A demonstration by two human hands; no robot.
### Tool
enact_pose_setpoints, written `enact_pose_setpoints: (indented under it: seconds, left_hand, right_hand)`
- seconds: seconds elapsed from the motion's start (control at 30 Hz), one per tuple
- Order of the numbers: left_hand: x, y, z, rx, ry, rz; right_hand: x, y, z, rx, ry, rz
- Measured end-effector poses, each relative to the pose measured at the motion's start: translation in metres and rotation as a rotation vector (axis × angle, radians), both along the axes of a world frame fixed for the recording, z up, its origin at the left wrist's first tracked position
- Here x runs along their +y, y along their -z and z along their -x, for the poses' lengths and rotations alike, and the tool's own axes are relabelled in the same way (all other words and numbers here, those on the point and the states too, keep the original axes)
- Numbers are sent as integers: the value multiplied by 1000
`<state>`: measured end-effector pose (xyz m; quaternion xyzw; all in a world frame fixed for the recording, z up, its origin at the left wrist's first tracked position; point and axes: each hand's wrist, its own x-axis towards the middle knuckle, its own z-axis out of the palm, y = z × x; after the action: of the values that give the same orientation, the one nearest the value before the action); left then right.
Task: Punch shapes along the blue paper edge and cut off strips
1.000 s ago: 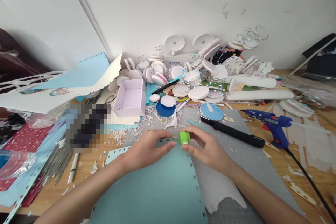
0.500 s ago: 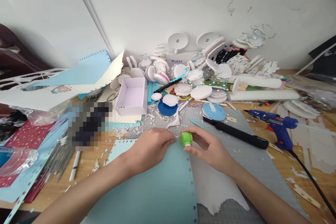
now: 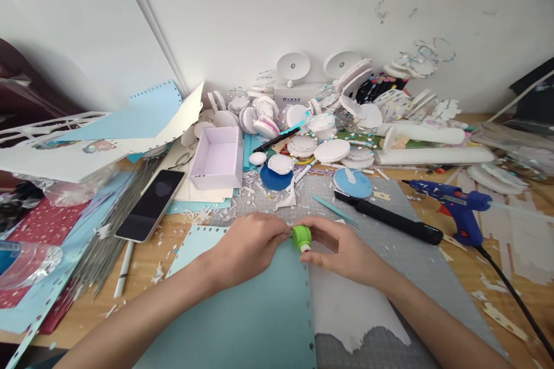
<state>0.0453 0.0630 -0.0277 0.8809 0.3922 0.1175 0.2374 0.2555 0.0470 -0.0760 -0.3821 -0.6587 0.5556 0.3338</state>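
Note:
A light blue paper sheet (image 3: 242, 311) lies in front of me, with small shaped holes punched along its top and right edges. My left hand (image 3: 255, 242) is closed on the sheet's top edge, thumb and fingers pinched together near its upper right corner. My right hand (image 3: 341, 248) grips a small green craft punch (image 3: 302, 237) between thumb and fingers, at that same corner. The punch sits right beside my left fingertips. A torn-edged white paper (image 3: 355, 311) lies beneath, on the grey cutting mat (image 3: 419, 277).
A black-handled tool (image 3: 393, 219) and a blue glue gun (image 3: 459, 202) with a cord lie to the right. At the back are a lilac box (image 3: 219, 158) and piled white discs (image 3: 332, 151). A phone (image 3: 151, 204) lies left. Paper scraps litter the table.
The blue sheet has shifted slightly left. My right hand has moved the green punch a little left and down, tilting it. My left hand keeps its pinch.

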Motion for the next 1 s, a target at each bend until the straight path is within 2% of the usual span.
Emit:
enact_pose_setpoints:
  seconds: [0.2, 0.47, 0.6, 0.73, 0.87, 1.0]
  left_hand:
    - [-1, 4, 0, 23, -6, -22]
    - [-3, 10, -2, -8, 4, -33]
    - [-5, 2, -3, -7, -3, -10]
    - [-4, -10, -9, 117, -7, -57]
    - [5, -8, -19, 195, 109, -122]
    - [14, -2, -23, 177, 200, -160]
  right_hand:
    - [0, 2, 2, 48, -10, 90]
    - [-3, -6, 4, -107, 38, -45]
    - [-4, -7, 4, -100, 66, -46]
    - [-5, -5, 6, -84, 87, -87]
    - [-6, -5, 8, -97, 98, -100]
    - [-7, -4, 9, -110, 123, -98]
